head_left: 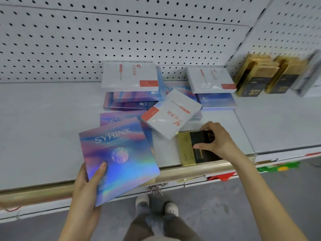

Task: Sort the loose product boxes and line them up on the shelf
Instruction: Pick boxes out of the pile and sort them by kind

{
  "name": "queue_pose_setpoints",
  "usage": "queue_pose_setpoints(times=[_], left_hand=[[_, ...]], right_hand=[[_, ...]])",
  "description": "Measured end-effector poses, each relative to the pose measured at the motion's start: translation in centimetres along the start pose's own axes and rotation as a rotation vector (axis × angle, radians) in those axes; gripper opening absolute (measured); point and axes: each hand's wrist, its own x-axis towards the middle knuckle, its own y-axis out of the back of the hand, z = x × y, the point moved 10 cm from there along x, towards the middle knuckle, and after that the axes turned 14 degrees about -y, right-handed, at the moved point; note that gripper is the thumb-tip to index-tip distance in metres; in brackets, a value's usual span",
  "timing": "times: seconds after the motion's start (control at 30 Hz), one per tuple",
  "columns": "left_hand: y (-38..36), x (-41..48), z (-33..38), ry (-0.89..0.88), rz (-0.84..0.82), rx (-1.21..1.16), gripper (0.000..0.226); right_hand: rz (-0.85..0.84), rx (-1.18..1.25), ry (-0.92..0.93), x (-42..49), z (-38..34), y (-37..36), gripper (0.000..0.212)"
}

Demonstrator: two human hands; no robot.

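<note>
Shelf [43,129] holds a loose pile of boxes. L hand [86,185] grips a holographic SYRINX box [119,159] w/ thumb on top, tilted over the front edge. R hand [215,141] curls fingers + thumb round a black-and-gold box [186,150] lying flat near the front rail. White box w/ red corner [171,113] leans just beside it; gold boxes [255,77] stand upright far R.

A holographic SYRINX box [121,150] tilts over the shelf [43,136] edge in the left hand [86,188] grip, a black-and-gold box [185,148] lies flat in the right hand [217,141] grip, and a skewed white box [171,113] lies just beyond.
</note>
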Motion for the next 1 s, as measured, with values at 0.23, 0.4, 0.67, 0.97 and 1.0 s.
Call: queue_pose_setpoints(times=[0.23, 0.4, 0.67, 0.97, 1.0], left_hand=[[-2.8, -0.5, -0.1, -0.002, -0.052, 0.01, 0.027], [-7.7, -1.5, -1.2, 0.008, -0.128, 0.021, 0.035], [-20.3, -5.2, -5.3, 0.013, -0.282, 0.119, 0.032], [-33.6, -12.2, -11.1, -0.075, -0.17, 0.018, 0.029], [-34.6, -12.9, -11.5, -0.082, -0.149, 0.013, 0.029]], right_hand=[[-0.163, 0.305, -0.043, 0.2, -0.2, 4.7, 0.022], [-0.107, 0.455, -0.126, 0.3, 4.5, 8.9, 0.02], [-0.088, 0.784, -0.132, -1.0, 15.1, 16.6, 0.022], [-0.053, 1.055, -0.177, 2.7, 30.0, 23.7, 0.026], [-0.055, 1.055, -0.171, 3.3, 31.0, 24.5, 0.029]])
